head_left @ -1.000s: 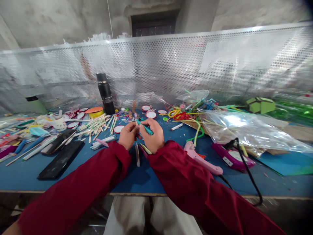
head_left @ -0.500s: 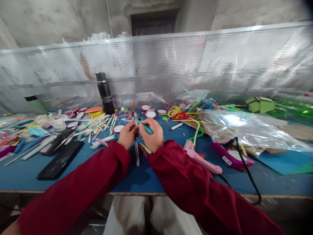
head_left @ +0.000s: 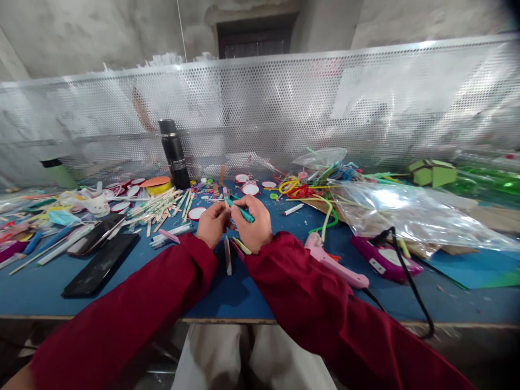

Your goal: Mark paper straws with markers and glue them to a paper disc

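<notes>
Sitting at a blue surface (head_left: 227,306), a person in pale trousers (head_left: 215,352) and dark red sleeves (head_left: 325,314) works with both hands close together, just above the middle of it. A black phone (head_left: 101,265) lies flat near the front edge on the left, with a second dark phone (head_left: 96,235) just behind it. Toward the right lie a pink glue gun (head_left: 335,262) and a purple box (head_left: 384,262) with a black cord looping in front.

Below the hands, a whitish stick (head_left: 228,257) lies on the surface, pointing toward the person, with a pale yellow pen (head_left: 242,246) close to the right wrist. The left hand (head_left: 213,225) pinches a slim pale strip (head_left: 226,196) upright, its top pinkish. The right hand (head_left: 255,225) grasps a teal pen (head_left: 246,216), slanted so that one end meets or nearly meets the strip; whether they touch cannot be told.

Beyond the hands are white discs with red rims (head_left: 251,189), and to their left a heap of wooden sticks (head_left: 168,208). On the right, bright bendy strands (head_left: 300,189) tangle beside a clear plastic bag (head_left: 390,206). Farther back, a black bottle (head_left: 175,157) stands left of centre, before a perforated metal panel (head_left: 260,114) and a grey wall (head_left: 122,27).
</notes>
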`<move>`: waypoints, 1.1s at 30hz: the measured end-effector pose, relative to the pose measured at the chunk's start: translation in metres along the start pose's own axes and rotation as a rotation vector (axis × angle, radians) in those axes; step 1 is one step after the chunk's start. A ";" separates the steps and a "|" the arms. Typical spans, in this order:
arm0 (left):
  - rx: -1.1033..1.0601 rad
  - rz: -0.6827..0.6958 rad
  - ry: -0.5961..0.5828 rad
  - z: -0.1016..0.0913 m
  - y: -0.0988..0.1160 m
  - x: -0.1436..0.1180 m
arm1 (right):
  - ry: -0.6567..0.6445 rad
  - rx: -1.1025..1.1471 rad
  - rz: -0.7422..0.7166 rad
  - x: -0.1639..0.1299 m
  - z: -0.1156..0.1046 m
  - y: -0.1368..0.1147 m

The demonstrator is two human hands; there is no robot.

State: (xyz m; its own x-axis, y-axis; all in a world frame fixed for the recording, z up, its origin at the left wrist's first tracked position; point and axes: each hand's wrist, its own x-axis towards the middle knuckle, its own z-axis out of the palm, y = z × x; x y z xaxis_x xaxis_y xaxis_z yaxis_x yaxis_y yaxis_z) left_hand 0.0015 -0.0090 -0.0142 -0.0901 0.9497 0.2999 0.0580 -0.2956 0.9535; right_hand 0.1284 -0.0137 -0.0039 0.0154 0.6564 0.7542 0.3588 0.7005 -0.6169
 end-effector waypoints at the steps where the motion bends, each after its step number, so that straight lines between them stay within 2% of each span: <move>1: -0.001 0.000 0.000 0.000 0.000 0.000 | -0.001 -0.001 -0.001 0.000 0.000 0.000; 33: -0.002 -0.012 0.009 0.001 0.004 -0.001 | 0.020 0.022 -0.002 0.002 -0.002 -0.001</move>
State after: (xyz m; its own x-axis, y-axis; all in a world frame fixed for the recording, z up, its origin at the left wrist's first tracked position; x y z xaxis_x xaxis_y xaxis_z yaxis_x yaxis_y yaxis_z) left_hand 0.0029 -0.0108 -0.0110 -0.0996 0.9524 0.2883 0.0550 -0.2840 0.9572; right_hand 0.1299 -0.0140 -0.0016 0.0331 0.6496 0.7595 0.3385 0.7078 -0.6201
